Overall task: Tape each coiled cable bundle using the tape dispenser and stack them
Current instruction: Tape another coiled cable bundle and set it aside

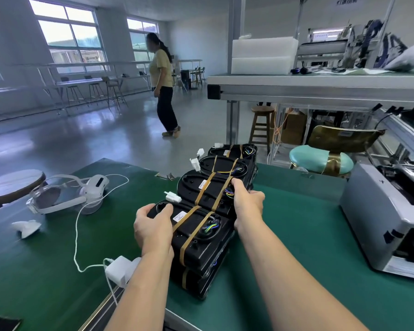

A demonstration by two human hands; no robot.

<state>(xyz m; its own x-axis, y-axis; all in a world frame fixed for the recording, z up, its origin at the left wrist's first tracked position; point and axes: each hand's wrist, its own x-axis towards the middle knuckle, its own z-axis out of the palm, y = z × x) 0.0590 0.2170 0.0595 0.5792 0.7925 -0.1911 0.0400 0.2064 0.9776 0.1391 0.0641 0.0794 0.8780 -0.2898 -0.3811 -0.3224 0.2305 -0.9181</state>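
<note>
A row of black bundles, each bound with two brown tape bands and carrying white connectors and coloured wires, stands stacked on the green table. My left hand grips the left end of the nearest top bundle, thumb on top. My right hand holds the right side of the stack, fingers curled over the edge between the nearest bundle and the one behind it. The grey tape dispenser machine sits at the right of the table.
A white headset with its cable and a white power adapter lie at the left, beside a crumpled white scrap. A round stool stands off the left edge. A person walks on the floor beyond. Teal chair behind.
</note>
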